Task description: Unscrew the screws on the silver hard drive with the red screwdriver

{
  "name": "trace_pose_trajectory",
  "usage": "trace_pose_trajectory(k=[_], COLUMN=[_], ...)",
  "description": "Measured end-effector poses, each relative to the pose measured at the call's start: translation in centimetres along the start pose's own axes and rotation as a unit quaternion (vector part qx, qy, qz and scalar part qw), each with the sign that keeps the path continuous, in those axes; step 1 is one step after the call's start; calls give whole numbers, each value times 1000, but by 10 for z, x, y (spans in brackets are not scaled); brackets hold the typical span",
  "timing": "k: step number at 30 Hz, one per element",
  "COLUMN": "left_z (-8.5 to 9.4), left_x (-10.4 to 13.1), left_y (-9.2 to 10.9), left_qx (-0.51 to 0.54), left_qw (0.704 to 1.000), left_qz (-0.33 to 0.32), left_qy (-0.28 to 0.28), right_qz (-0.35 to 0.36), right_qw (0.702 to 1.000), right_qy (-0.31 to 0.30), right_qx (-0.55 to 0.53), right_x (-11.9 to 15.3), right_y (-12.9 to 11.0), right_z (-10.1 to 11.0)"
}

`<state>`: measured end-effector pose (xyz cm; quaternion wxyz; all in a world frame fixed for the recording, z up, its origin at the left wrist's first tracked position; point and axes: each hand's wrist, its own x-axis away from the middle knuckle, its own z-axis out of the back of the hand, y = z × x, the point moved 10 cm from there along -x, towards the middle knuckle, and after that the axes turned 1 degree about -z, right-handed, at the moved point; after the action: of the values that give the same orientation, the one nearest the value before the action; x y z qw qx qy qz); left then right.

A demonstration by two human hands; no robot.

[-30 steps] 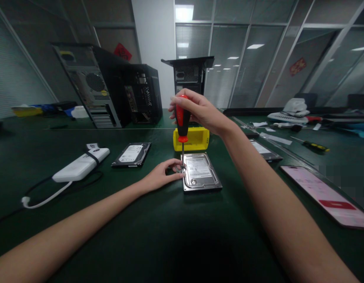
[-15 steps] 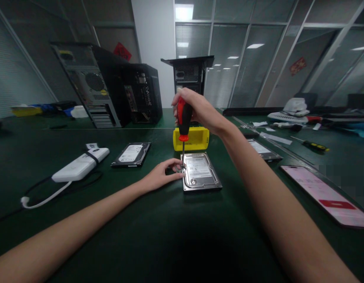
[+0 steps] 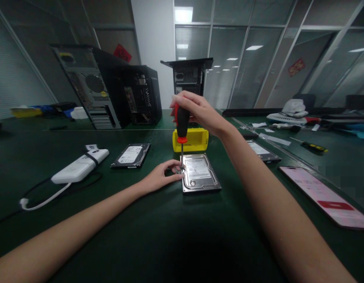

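A silver hard drive (image 3: 201, 172) with a white label lies flat on the green table in front of me. My left hand (image 3: 161, 175) grips its left edge, thumb along the top and fingers curled at the side. Wrapped round the red and black handle of a screwdriver (image 3: 182, 122) is my right hand (image 3: 196, 108), above the drive. The screwdriver stands nearly upright, its tip at the drive's left edge beside my left fingers. Whether the tip sits in a screw is too small to tell. Just behind the drive is a yellow bin (image 3: 196, 140).
Another hard drive (image 3: 131, 155) lies to the left, near a white power strip (image 3: 80, 167) with cables. A third drive (image 3: 262, 151), a phone (image 3: 326, 196) and a yellow-black screwdriver (image 3: 313, 147) are on the right. Computer cases (image 3: 143, 94) stand at the back.
My right hand has turned slightly on the screwdriver handle, knuckles shifting, and sits a little lower. My left hand and the drive keep their places.
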<state>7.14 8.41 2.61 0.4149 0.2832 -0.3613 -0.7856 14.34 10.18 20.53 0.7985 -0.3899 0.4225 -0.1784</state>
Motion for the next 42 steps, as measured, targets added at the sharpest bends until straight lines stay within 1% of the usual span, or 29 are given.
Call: trace_pose_trajectory(k=[5,12,17,22,25,31,39,42], left_z=[0,0,0,0,0,-1,-1,-1], left_x=[0,-2,-2,-1,-1,-2,-2,-2], left_y=[0,-2,0,2,1,-1,-4,-6], left_qx=[-4,-5,-6,-4,-5,-4,-7,-4], left_qw=[1000,1000,1000,1000,1000,1000,1000,1000], left_qz=[4,-7,-2,7,7,-2,-2,-4], left_qy=[-3,-1,0,0,0,-4,-5,-2], right_qz=[-2,22,27,30,23,21,30,36], right_qw=[1000,999,996,997,995,991,993,994], right_qy=[-10,-14,-7,-29,-34,-8,27,22], right_qx=[-4,48,82,72,92,132,107,100], right_x=[1,-1,-3,-2,0,1,-2,-3], right_y=[-4,-7,-5,-5,-5,-7,-3,-2], right_z=[-4,-7,-6,-4,-3,-3,6,6])
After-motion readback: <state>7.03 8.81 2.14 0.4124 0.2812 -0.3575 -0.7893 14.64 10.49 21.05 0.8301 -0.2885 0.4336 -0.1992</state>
